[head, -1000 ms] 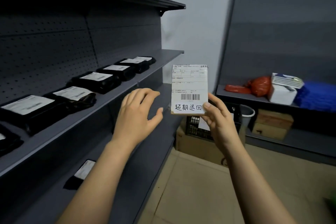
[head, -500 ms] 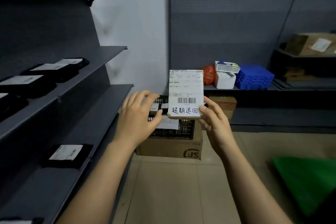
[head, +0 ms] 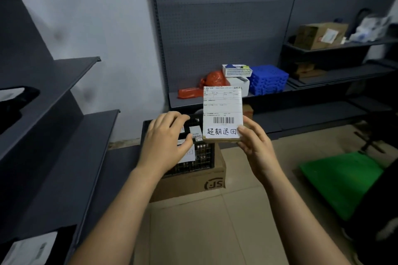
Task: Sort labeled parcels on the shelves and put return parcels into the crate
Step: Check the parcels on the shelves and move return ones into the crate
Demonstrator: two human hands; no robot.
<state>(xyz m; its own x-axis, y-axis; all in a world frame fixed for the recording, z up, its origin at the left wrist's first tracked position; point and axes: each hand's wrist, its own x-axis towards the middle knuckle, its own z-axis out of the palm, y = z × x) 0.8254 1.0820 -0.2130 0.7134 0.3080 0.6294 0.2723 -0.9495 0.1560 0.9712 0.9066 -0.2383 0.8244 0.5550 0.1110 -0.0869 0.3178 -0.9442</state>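
A small flat parcel [head: 223,112] with a white shipping label, a barcode and handwritten characters is held upright in front of me. My right hand [head: 255,144] pinches its lower right corner between thumb and fingers. My left hand [head: 164,140] hovers just left of it with fingers loosely bent, holding nothing. Behind both hands a black plastic crate [head: 202,157] sits on a cardboard box [head: 191,185] on the floor; labeled parcels lie inside it.
Dark grey shelves [head: 64,131] run along the left, with black labeled parcels [head: 13,101] at the left edge. The back shelf holds a red bag [head: 213,80], a white basket [head: 237,70] and blue trays [head: 268,78]. A green sheet [head: 342,178] lies on the floor at right.
My view has swung right, away from the left shelves and toward the crate, which has come closer. Both hands keep the same pose, the parcel still held in the right.
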